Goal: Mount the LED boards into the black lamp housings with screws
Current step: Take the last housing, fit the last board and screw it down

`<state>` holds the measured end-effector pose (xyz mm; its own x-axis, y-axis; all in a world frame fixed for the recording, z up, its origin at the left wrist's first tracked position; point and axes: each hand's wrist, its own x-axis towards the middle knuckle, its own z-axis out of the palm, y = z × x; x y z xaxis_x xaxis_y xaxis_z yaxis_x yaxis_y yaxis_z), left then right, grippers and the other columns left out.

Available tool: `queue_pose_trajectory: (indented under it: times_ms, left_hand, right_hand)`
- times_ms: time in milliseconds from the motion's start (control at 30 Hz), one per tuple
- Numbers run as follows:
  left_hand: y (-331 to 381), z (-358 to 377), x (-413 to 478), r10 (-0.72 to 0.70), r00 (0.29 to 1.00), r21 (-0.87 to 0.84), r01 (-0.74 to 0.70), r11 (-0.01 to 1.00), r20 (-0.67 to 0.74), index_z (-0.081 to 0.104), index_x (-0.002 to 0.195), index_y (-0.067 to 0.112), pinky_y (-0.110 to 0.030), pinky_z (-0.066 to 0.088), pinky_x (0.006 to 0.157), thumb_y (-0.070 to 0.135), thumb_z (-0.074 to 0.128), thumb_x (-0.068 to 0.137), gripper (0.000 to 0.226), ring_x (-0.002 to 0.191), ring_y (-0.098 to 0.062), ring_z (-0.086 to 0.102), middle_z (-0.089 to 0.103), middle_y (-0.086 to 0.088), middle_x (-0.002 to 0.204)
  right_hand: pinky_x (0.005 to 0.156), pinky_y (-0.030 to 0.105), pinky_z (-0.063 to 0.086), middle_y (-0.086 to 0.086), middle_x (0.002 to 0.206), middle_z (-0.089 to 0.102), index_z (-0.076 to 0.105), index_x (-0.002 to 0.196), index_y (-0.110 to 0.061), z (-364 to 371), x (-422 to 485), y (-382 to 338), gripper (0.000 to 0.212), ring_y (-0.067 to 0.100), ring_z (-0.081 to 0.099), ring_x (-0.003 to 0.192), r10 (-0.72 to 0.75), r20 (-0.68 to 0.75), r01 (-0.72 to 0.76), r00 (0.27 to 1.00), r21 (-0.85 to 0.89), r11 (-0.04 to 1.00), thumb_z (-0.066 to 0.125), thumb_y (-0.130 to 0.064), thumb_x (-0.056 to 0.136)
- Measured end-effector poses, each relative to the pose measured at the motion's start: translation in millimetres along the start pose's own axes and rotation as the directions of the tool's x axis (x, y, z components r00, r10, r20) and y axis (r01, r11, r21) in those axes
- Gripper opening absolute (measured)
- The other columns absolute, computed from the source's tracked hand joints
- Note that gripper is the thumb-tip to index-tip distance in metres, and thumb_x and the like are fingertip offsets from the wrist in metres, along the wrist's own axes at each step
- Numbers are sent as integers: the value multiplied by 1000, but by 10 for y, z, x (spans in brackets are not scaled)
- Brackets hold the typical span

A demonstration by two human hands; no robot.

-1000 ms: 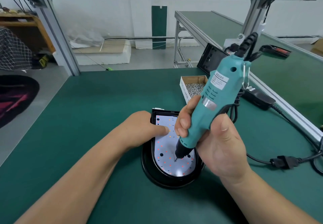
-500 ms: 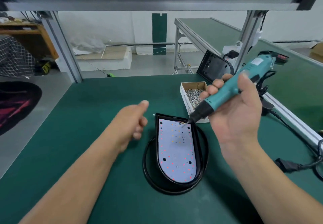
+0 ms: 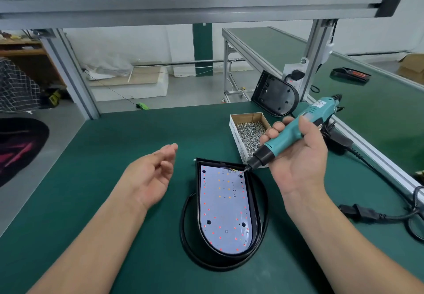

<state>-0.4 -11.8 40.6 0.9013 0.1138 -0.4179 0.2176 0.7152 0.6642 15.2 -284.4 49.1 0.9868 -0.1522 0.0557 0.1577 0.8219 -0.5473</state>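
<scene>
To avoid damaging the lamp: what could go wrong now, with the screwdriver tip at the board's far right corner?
The left hand hovers beside the housing, not holding it, so it may shift under the push. The screwdriver in the right hand is tilted; its bit could slip onto the LED board. Thin wires lie near the bit.

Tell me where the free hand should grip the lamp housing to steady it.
Probably best the straight left wall of the housing, about midway, coming from the left with the left hand. The LED board fills the inside, so only the rim offers purchase; the screwdriver in the right hand points at the far right corner, and the cable loops round the rounded near end.
</scene>
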Motion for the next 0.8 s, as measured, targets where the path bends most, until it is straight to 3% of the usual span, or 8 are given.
queue_pose_trajectory:
  times_ms: [100,233,333,500,633,800]
  left_hand:
    - [39,36,-75,14,990,9,-15,1000,139,61,103,13,-10,32,35,16,61,104,3,46,1,49,68,4,81]
    - [-2,169,-273,58,958,196,-116,974,282,63,91,17,-13,26,33,41,69,91,25,41,0,33,51,6,69]
    - [-60,230,-397,33,938,296,-143,945,346,69,89,12,-15,29,37,39,71,91,27,46,-4,36,53,1,71]
    - [-91,264,-516,-53,905,385,-125,914,422,79,103,3,-16,37,43,11,69,88,20,55,-8,48,71,-13,92]
    - [-165,276,-593,-38,886,478,-213,852,462,67,114,-1,-17,32,43,16,70,88,31,45,-7,43,76,-24,99]
    - [-306,303,-661,-29,858,484,-261,835,512,79,99,10,-17,31,43,20,73,90,15,45,-8,40,74,-18,94]
  right_hand:
    - [79,39,51,9,87,55,55,106,-8,14,-1,-11,27,23,55,74,0,7,0,1000,5,1000,64,-32,98]
    - [82,41,52,9,90,56,56,110,-8,45,-21,-43,33,24,57,76,-3,35,3,999,16,1000,60,-39,102]
    - [83,41,52,9,90,56,55,111,-7,92,-50,-69,32,24,57,77,-8,54,6,998,35,999,58,-39,104]
    - [85,43,52,11,94,57,55,114,-6,146,-103,-126,39,26,58,81,-19,104,8,994,103,995,58,-43,103]
    - [89,45,54,12,97,58,53,116,-6,192,-128,-163,41,27,60,85,-44,125,30,991,112,993,55,-46,106]
    - [95,47,52,12,99,57,53,115,-7,231,-149,-184,40,27,59,87,-73,148,55,986,123,991,50,-46,108]
